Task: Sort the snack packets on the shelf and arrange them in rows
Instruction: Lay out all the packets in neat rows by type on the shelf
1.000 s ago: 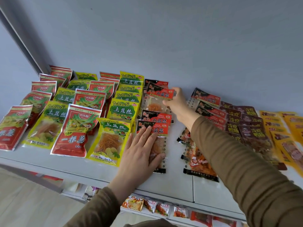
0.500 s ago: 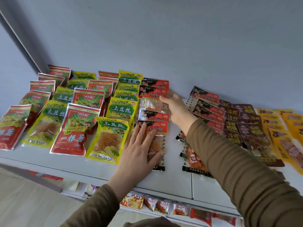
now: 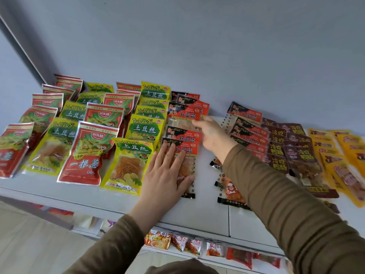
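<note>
Left hand (image 3: 167, 175) flat on near black-red packet (image 3: 182, 155); right hand (image 3: 211, 133) fingering a farther one (image 3: 184, 117), grip unclear. Light, slippery, best pinched by edges.

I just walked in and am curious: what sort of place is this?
Probably a small shop or snack stockroom. A white shelf holds many identical snack packets in rows, a lower shelf holds more, and a person's hands are arranging them.

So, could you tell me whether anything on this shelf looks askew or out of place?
Yes: the top black-and-red packets at the back of the row under the hands sit skewed against the ones below. The yellow packets at the far right fan out loosely rather than in a straight row.
</note>
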